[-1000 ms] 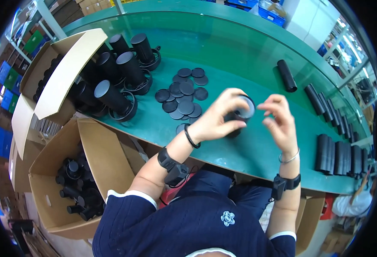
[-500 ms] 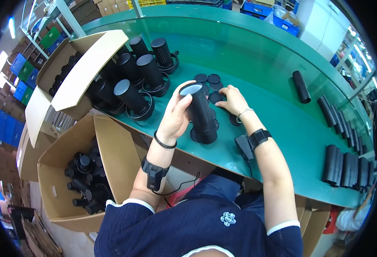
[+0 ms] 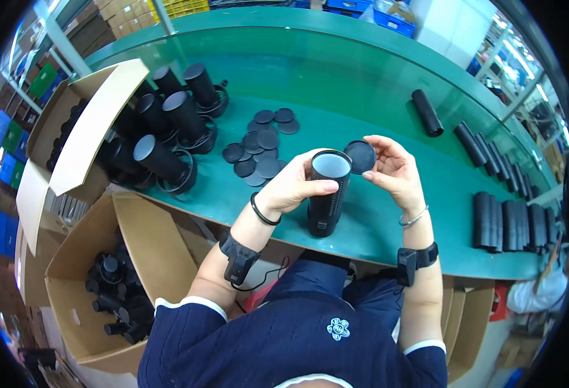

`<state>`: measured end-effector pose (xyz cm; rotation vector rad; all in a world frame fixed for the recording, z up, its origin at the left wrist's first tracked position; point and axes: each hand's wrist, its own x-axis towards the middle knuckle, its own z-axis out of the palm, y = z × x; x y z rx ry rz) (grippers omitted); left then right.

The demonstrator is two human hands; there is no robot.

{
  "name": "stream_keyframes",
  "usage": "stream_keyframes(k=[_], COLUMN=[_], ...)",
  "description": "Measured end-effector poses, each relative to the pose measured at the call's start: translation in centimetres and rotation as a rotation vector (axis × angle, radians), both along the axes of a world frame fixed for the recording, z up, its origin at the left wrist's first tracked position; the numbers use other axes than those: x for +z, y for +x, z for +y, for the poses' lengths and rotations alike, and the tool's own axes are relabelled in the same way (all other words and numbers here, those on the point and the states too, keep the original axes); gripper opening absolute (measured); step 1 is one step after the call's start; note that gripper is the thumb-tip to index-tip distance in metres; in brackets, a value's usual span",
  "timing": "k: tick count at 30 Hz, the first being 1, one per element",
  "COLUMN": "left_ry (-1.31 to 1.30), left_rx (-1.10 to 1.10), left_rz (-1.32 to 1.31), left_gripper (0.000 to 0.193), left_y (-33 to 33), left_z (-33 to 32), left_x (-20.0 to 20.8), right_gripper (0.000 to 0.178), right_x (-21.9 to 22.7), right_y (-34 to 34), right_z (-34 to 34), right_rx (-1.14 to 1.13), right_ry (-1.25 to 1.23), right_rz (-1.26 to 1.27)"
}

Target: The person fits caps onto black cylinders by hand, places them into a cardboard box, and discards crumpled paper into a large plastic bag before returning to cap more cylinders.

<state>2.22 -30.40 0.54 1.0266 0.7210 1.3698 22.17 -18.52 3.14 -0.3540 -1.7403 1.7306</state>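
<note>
My left hand (image 3: 294,185) is wrapped round a black cylinder (image 3: 326,210) with a ribbed side, held upright over the green table (image 3: 388,226). The cylinder's upper end shows pale grey inside a dark rim. In my right hand (image 3: 394,171), a thin black disc (image 3: 360,158) is pinched by its edge, tilted up beside the cylinder's rim and just behind it. Whether disc and rim touch, I cannot tell. Several more black discs (image 3: 266,140) lie loosely overlapped on the table, beyond my left hand.
Several black cylinders (image 3: 184,119) stand among black rings at the left. Beside them, an open carton (image 3: 119,90) and a lower carton (image 3: 90,330) hold black parts. Black tubes (image 3: 426,113) and dark rolled pieces (image 3: 486,223) lie on the right side. A low green-tinted clear panel (image 3: 336,58) borders the far edge.
My right hand has lifted a disc off the pile and brought it nearer, beside the cylinder. My left hand has turned the cylinder more upright. The whole view has shifted.
</note>
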Motion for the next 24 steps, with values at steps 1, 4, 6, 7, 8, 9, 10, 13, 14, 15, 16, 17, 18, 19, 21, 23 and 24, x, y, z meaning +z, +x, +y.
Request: stream_keyframes(k=[1,4,6,7,8,9,10,13,14,15,16,17,18,19,21,23,24], left_ry=[0.004,-0.014,0.028,0.047,0.049,0.041,0.033,0.008,0.012,0.037,0.061,0.060,0.090,0.154,0.162,0.176,0.203], left_rx=[-0.021,-0.152,-0.161,-0.152,-0.168,-0.166,-0.162,-0.185,-0.197,-0.177,-0.159,-0.150,-0.117,-0.047,0.057,0.079,0.083], left_rz=[-0.006,-0.134,0.030,0.063,0.057,0.041,0.025,0.057,0.058,0.068,0.078,0.038,0.067,0.190,0.326,0.302,0.312], left_gripper=[0.056,0.056,0.059,0.058,0.058,0.056,0.054,0.052,0.052,0.053,0.054,0.055,0.060,0.062,0.068,0.067,0.066], left_y=[0.5,2.5,4.0,4.6,5.2,5.7,6.2,7.4,7.7,8.0,8.3,8.3,8.2,8.1,8.0,8.1,8.0], left_z=[0.6,2.2,2.5,2.7,3.0,3.3,3.5,3.6,3.8,4.0,4.1,4.2,4.3,4.5,4.6,4.8,5.0], left_x=[-0.1,-0.4,-0.3,0.0,0.2,0.3,0.5,0.8,0.6,0.2,-0.1,-0.3,-0.2,-0.4,-0.5,-0.7,-0.8], right_gripper=[0.056,0.059,0.068,0.068,0.068,0.068,0.069,0.069,0.070,0.070,0.069,0.069,0.069,0.067,0.065,0.066,0.066], right_x=[-0.2,-1.9,-2.4,-2.7,-3.0,-3.3,-3.6,-4.3,-4.3,-4.5,-5.0,-5.6,-6.2,-6.8,-7.0,-7.3,-7.4], right_y=[0.7,1.9,2.4,2.7,3.1,3.5,4.0,5.0,5.3,5.6,5.8,6.1,6.5,7.0,7.6,8.6,8.9], right_z=[0.1,0.3,-0.5,-0.5,-0.5,-0.5,-0.6,-0.8,-0.8,-0.7,-0.4,0.0,0.4,0.7,0.5,0.5,0.5], right_rx=[0.043,0.056,0.076,0.111,0.141,0.127,0.084,0.034,0.023,0.010,0.028,0.046,0.031,0.134,0.194,0.179,0.174], right_ry=[-0.027,-0.111,-0.245,-0.274,-0.303,-0.300,-0.256,-0.226,-0.235,-0.229,-0.364,-0.496,-0.488,-0.587,-0.685,-0.668,-0.655], right_rz=[0.056,0.216,0.264,0.300,0.336,0.333,0.323,0.343,0.373,0.375,0.497,0.620,0.623,0.717,0.790,0.778,0.764])
